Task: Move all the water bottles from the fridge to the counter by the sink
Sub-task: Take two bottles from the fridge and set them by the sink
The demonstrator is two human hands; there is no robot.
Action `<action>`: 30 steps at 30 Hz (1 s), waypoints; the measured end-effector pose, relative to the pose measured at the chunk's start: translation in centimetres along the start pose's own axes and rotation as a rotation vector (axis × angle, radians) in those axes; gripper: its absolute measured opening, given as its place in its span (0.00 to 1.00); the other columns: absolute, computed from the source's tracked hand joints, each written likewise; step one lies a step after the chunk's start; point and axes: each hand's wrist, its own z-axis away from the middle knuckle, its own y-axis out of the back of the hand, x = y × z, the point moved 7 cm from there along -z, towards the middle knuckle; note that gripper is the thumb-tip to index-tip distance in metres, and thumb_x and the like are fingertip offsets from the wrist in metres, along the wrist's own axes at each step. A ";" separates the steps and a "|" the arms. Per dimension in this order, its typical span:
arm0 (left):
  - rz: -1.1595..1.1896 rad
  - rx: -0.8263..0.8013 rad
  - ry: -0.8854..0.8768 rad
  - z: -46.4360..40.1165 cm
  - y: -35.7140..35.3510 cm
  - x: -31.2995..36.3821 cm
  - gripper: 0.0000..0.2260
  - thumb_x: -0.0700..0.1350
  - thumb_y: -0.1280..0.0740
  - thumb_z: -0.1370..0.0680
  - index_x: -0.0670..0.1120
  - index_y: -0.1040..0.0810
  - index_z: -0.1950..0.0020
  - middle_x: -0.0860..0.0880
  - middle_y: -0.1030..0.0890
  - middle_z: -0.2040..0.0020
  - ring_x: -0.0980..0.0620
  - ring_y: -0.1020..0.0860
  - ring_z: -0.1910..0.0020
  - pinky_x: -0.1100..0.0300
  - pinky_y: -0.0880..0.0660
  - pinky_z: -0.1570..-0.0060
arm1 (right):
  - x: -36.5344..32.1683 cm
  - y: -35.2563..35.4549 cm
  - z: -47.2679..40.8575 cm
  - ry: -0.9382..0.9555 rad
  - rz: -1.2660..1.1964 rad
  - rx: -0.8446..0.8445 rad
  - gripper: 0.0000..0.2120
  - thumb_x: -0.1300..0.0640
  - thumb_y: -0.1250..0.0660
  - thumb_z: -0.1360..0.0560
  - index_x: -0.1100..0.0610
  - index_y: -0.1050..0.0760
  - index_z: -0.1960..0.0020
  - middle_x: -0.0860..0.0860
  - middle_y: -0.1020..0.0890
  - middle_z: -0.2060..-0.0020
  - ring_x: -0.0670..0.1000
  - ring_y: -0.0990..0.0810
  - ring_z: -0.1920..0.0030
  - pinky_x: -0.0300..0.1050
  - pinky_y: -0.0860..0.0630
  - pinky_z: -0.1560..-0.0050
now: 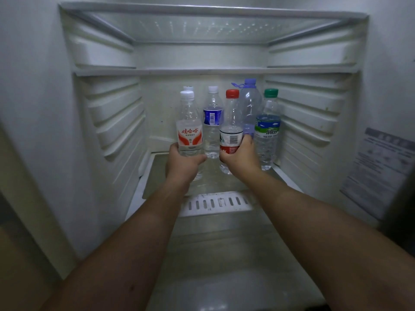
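Several water bottles stand at the back of the fridge's glass shelf (pixel 224 239). My left hand (pixel 183 163) grips a white-capped bottle with a red and white label (pixel 189 129) around its lower half. My right hand (pixel 241 156) grips a red-capped bottle (pixel 231 122) at its label. Between them stands a clear bottle with a blue label (pixel 213 117). Behind the right hand is a taller bottle with a purple cap (pixel 250 102), and to its right a green-capped bottle (pixel 268 131). Another white cap (pixel 188 88) peeks out behind the left bottle.
The ribbed fridge walls (pixel 116 122) close in on both sides, and an upper shelf (pixel 213 71) runs above the bottle caps. A white vent strip (pixel 215 203) crosses the shelf in front of the bottles. A printed sticker (pixel 379 169) is on the right wall.
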 end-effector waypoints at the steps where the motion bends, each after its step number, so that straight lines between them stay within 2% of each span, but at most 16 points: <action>1: -0.002 0.001 -0.001 0.4 0.2 0.0 0.28 0.43 0.21 0.32 0.51 0.28 0.35 0.52 0.19 0.45 0.49 0.20 0.46 0.50 0.24 0.45 | -0.1 0.2 0.4 0.003 -0.007 -0.001 0.35 0.51 0.22 0.34 0.54 0.36 0.34 0.53 0.27 0.41 0.55 0.23 0.44 0.57 0.22 0.43; 6: -0.019 -0.009 -0.029 3.0 1.2 0.3 0.27 0.45 0.21 0.33 0.50 0.26 0.37 0.52 0.18 0.47 0.50 0.20 0.48 0.54 0.25 0.51 | -0.4 1.5 2.8 0.042 -0.064 -0.031 0.36 0.51 0.21 0.37 0.52 0.35 0.35 0.52 0.26 0.42 0.54 0.22 0.44 0.57 0.21 0.43; 9: -0.001 -0.052 -0.067 4.8 1.7 0.7 0.25 0.43 0.22 0.32 0.49 0.25 0.37 0.51 0.17 0.48 0.52 0.19 0.49 0.60 0.26 0.57 | -0.3 2.1 4.3 0.064 -0.076 -0.071 0.35 0.49 0.21 0.37 0.50 0.35 0.36 0.52 0.25 0.43 0.53 0.22 0.45 0.56 0.20 0.45; 14: 0.033 -0.053 -0.087 7.1 2.3 1.5 0.25 0.40 0.23 0.31 0.49 0.25 0.36 0.51 0.18 0.46 0.54 0.20 0.49 0.62 0.27 0.57 | 0.1 3.1 5.9 0.079 -0.090 -0.081 0.40 0.39 0.26 0.46 0.47 0.35 0.37 0.51 0.23 0.45 0.52 0.21 0.47 0.54 0.18 0.48; 16: 0.006 -0.032 -0.094 7.7 2.6 1.8 0.26 0.41 0.22 0.32 0.50 0.25 0.36 0.51 0.17 0.46 0.53 0.19 0.48 0.59 0.24 0.54 | -0.2 3.7 6.5 0.087 -0.092 -0.066 0.42 0.37 0.28 0.47 0.47 0.34 0.36 0.50 0.23 0.44 0.52 0.21 0.46 0.55 0.18 0.48; 19: -0.007 -0.002 -0.093 8.9 3.0 2.3 0.27 0.41 0.21 0.34 0.51 0.24 0.37 0.52 0.17 0.46 0.53 0.19 0.48 0.54 0.22 0.48 | -1.1 5.0 7.8 0.115 -0.089 -0.040 0.39 0.42 0.24 0.43 0.48 0.34 0.36 0.50 0.23 0.44 0.52 0.21 0.47 0.55 0.19 0.49; 22: 0.019 0.010 -0.108 10.7 3.3 3.2 0.26 0.38 0.22 0.34 0.48 0.24 0.38 0.52 0.17 0.48 0.56 0.19 0.51 0.60 0.23 0.53 | -1.9 5.8 8.5 0.116 -0.097 -0.043 0.37 0.45 0.22 0.40 0.48 0.34 0.36 0.49 0.23 0.45 0.51 0.21 0.47 0.54 0.19 0.50; 25: 0.037 0.014 -0.121 12.8 3.7 3.9 0.25 0.35 0.23 0.32 0.48 0.26 0.38 0.55 0.19 0.51 0.60 0.21 0.53 0.65 0.27 0.58 | -2.1 6.3 9.5 0.124 -0.141 -0.054 0.36 0.41 0.25 0.45 0.45 0.31 0.39 0.46 0.20 0.49 0.47 0.18 0.51 0.53 0.17 0.54; 27: 0.034 0.016 -0.121 13.8 4.0 4.2 0.25 0.35 0.23 0.32 0.48 0.27 0.39 0.56 0.20 0.52 0.61 0.22 0.53 0.66 0.27 0.58 | -2.0 6.7 10.4 0.134 -0.175 -0.054 0.34 0.43 0.24 0.44 0.45 0.30 0.40 0.44 0.20 0.50 0.45 0.18 0.52 0.52 0.17 0.54; 30: 0.018 -0.003 -0.113 15.2 4.8 4.5 0.26 0.37 0.22 0.33 0.47 0.26 0.38 0.54 0.19 0.50 0.57 0.20 0.51 0.63 0.26 0.56 | -2.3 7.6 12.3 0.137 -0.185 -0.054 0.35 0.45 0.24 0.42 0.46 0.33 0.39 0.44 0.21 0.49 0.48 0.19 0.50 0.55 0.19 0.51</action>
